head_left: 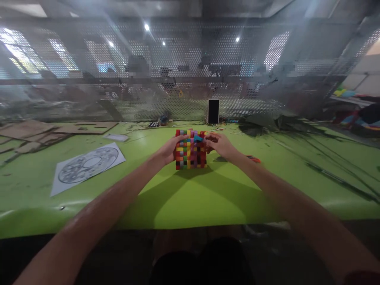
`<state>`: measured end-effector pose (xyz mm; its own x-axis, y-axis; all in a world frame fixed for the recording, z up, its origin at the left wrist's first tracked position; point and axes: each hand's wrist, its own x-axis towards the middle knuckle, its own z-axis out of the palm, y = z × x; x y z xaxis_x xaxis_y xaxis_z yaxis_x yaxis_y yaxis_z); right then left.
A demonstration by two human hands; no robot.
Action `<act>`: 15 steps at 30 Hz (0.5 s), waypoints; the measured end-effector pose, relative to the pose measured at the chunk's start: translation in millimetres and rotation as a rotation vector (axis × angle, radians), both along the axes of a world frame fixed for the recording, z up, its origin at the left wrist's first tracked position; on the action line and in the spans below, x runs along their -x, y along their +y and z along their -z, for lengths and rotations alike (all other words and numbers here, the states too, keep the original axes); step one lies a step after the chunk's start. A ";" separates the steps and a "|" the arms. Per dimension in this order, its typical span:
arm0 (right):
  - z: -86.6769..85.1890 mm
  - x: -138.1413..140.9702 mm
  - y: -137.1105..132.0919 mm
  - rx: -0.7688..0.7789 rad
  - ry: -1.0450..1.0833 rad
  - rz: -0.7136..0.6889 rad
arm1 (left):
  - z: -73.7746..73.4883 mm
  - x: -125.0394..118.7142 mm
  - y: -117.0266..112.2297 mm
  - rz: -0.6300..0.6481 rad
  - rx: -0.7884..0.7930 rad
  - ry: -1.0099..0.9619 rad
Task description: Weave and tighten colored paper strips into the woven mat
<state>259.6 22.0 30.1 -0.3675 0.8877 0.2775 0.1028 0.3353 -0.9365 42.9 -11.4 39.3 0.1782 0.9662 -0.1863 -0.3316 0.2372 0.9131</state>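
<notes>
A block of many small coloured cubes (190,152) stands on the green table (190,198), straight ahead of me. My left hand (170,150) grips its left side, with the thumb over the top edge. My right hand (219,145) is at the block's upper right corner, fingers pinched on a small teal piece (198,138) that lies on the top. Both forearms reach in from the lower corners of the view.
A printed sheet with a round pattern (88,164) lies to the left. Cardboard pieces (44,132) sit at the far left. A dark phone (213,111) stands upright behind the block. Dark green material (267,122) lies at the back right. A perforated screen closes the far side.
</notes>
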 end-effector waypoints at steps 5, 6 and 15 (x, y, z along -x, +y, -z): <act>-10.2 -2.2 -11.1 0.169 -0.043 -0.060 | 5.0 -2.2 -8.0 0.043 0.071 -0.022; -12.3 -3.0 -13.5 0.155 -0.094 -0.049 | 5.4 -3.5 -9.7 0.039 0.072 -0.031; -7.2 -18.1 -29.7 0.058 -0.329 -0.078 | 11.3 -0.9 -25.2 -0.070 0.116 0.056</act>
